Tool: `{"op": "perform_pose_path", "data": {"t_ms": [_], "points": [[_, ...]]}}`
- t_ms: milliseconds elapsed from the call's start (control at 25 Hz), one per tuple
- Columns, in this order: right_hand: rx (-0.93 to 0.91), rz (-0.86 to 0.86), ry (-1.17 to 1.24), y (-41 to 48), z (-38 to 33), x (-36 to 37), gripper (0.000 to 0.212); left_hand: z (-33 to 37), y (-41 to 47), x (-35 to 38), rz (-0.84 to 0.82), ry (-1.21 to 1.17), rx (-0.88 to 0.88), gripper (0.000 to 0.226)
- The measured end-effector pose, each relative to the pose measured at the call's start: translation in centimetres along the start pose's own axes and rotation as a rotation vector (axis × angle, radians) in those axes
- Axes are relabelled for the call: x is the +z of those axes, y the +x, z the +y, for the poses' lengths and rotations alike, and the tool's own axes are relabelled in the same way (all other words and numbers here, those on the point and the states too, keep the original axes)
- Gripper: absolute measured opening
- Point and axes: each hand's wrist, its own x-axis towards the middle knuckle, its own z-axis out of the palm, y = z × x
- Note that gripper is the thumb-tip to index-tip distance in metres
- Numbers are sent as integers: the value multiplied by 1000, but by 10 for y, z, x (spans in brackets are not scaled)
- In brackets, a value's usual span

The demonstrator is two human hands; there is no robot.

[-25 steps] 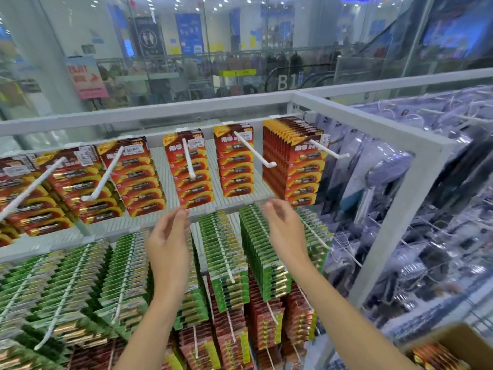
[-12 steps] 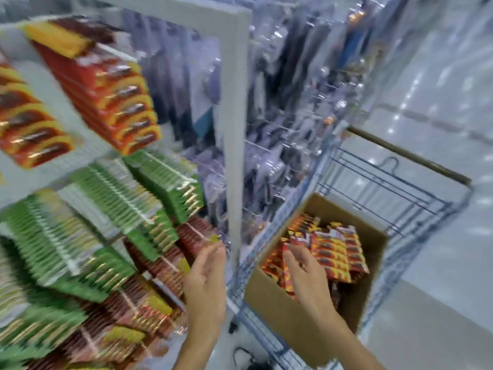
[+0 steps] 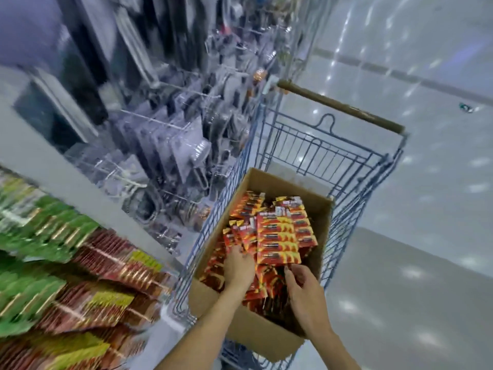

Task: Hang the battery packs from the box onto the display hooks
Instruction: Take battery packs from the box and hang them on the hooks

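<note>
A brown cardboard box sits in a blue wire cart and holds a loose heap of red-and-orange battery packs. Both my hands are inside the box. My left hand digs into the left side of the heap, its fingertips hidden under the packs. My right hand hovers at the near right of the heap with its fingers loosely bent, its tips touching the dark red packs below the top stack. The display hooks with green and red packs hang at the lower left, blurred.
The blue wire cart with a brown handle stands to the right of the white display frame. Clear blister-packed goods hang behind the cart. Shiny grey floor spreads to the right.
My view swung from the hooks down and right to the cart. Both hands left the green packs on the display and went into the box, onto the heap.
</note>
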Motion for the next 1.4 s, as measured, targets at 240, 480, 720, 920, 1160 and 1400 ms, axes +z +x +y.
{"op": "perform_pose_path", "data": {"t_ms": [240, 480, 720, 920, 1160, 1400], "points": [[-43, 12, -31, 28, -5, -3, 34, 19, 28, 30, 118, 118, -125, 28], [-31, 16, -60, 51, -27, 1, 43, -5, 20, 8, 127, -104, -9, 12], [28, -16, -394, 102, -53, 44, 87, -28, -24, -56, 78, -355, 87, 5], [28, 47, -444, 119, -58, 54, 97, -25, -52, -92, 23, -554, 98, 15], [104, -152, -10, 101, -61, 33, 57, -9, -87, -122, -69, -746, 43, 20], [-5, -552, 498, -25, -107, -7, 50, -6, -139, -166, -55, -827, 144, 25]]}}
